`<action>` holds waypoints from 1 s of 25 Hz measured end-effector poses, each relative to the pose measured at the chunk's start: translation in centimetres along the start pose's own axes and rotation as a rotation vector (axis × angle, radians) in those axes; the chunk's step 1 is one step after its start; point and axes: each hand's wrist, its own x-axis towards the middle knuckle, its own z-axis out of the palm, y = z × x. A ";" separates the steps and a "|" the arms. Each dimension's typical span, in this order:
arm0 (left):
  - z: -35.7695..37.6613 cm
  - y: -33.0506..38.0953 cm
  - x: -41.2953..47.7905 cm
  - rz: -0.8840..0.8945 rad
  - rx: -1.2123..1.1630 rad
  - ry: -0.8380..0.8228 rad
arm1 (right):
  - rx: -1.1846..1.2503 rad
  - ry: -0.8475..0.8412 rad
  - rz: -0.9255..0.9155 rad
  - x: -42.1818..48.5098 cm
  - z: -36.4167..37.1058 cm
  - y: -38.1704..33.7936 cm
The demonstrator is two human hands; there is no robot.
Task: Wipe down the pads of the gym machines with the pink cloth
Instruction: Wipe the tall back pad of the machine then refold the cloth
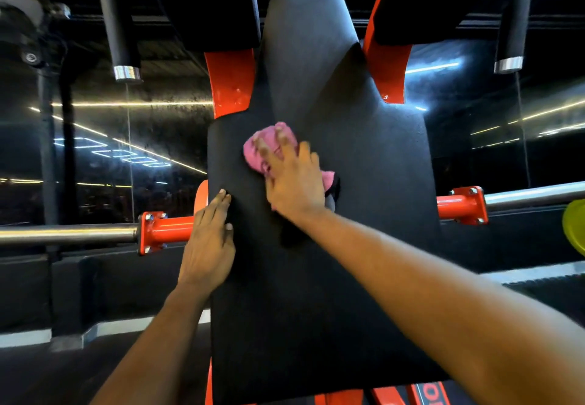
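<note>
The pink cloth (pixel 269 148) lay bunched on the face of the big black pad (pixel 348 246), a little left of its middle and just near of where the pad narrows toward the far end. Your right hand (pixel 294 180) pressed down on it with fingers spread and fairly straight, blurred by motion. Its grip was open, flat on the cloth rather than pinching it, and a tail of cloth stuck out to the right of your palm. Your left hand (pixel 209 237) rested on the pad's left edge with fingers straight, its grip open and holding nothing. An orange frame (pixel 231 82) flanked the narrow far part of the pad, and a steel bar (pixel 63 233) ran off to the left.

With nothing pinching the cloth, a quick stroke could have let it slide out from under your palm or roll into a tighter wad. A wad would touch only a thin strip of pad and leave patches unwiped. A sweep to the left risked running into your own resting hand, and a push toward the far end could have knocked your knuckles on the frame.
</note>
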 end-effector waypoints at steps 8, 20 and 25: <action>-0.8 7.2 -5.4 -0.184 -0.169 -0.014 | 0.567 -0.231 0.281 -14.9 -2.6 1.8; -0.7 20.4 -12.4 -0.268 -0.448 -0.528 | 1.635 -0.388 0.864 -25.1 -16.4 4.3; -0.1 24.5 -14.2 -0.198 -0.485 -0.600 | 1.484 -0.418 0.911 -28.4 -19.5 7.1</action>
